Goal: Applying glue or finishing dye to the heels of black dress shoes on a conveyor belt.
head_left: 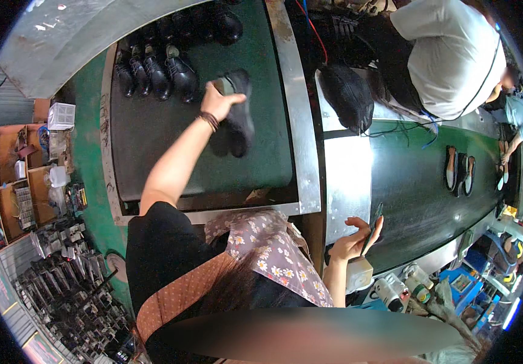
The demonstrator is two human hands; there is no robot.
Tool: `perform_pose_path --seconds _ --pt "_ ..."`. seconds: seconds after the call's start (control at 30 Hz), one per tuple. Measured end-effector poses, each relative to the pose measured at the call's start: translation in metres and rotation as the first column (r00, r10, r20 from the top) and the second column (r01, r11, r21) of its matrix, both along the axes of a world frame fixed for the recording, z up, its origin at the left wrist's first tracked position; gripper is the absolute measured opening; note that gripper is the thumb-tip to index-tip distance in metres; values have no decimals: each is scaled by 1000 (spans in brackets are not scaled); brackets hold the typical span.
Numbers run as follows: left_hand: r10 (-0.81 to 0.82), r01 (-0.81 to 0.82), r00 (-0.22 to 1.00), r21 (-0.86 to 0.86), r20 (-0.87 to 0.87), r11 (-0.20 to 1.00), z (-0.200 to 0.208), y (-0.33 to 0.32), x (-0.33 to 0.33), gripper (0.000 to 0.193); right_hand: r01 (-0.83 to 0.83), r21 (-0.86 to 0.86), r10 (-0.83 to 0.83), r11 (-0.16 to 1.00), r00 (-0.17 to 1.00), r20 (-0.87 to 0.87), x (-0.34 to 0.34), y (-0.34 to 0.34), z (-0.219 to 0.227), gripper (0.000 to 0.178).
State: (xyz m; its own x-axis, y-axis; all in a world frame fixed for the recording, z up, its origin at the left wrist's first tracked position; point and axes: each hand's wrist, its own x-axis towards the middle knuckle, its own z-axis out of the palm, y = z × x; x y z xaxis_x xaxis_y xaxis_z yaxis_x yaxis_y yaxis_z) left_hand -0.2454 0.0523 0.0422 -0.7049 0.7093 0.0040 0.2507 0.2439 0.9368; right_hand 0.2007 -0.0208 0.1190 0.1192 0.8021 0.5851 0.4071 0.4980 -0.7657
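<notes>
A black shoe (241, 126) is in my left hand (220, 101), which grips it at the ankle opening, over the green belt (261, 173) in front of me. The shoe is slightly blurred, and I cannot tell whether it touches the belt. Several black lace-up shoes (179, 76) stand in rows at the belt's far end. At the right, my right hand (352, 241) is raised with its fingers closed round a thin, dark, stick-like tool (372, 229). Its kind is unclear. A white container (359, 274) stands just below that hand.
A metal frame (305, 139) edges the belt. On a second belt (407, 176) to the right lie shoes with forms (459, 173). A person in a white shirt (449, 57) works at the far right, beside a black bag-like thing (347, 97). Bottles (390, 291) stand lower right.
</notes>
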Motion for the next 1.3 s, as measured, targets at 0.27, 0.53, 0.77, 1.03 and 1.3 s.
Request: perform_pose_path --seconds 0.27,0.53,0.77,1.03,1.3 --pt "297 -317 948 -376 -113 871 47 48 -107 109 22 -85 -15 996 997 80 10 -11 20 44" --pt "546 -481 735 259 -403 838 -79 42 -81 107 -51 -151 45 987 998 -38 3 -17 19 47" --pt "-130 -145 542 -245 -830 959 -79 20 6 60 257 -333 -172 907 949 264 -9 -23 48 46" --pt "-337 127 721 -363 -605 923 -165 5 66 64 180 -286 -219 941 969 -110 -21 -17 10 42" --pt "-830 871 388 -135 -401 473 -105 -16 272 71 388 -81 -384 918 921 60 16 -60 41 31"
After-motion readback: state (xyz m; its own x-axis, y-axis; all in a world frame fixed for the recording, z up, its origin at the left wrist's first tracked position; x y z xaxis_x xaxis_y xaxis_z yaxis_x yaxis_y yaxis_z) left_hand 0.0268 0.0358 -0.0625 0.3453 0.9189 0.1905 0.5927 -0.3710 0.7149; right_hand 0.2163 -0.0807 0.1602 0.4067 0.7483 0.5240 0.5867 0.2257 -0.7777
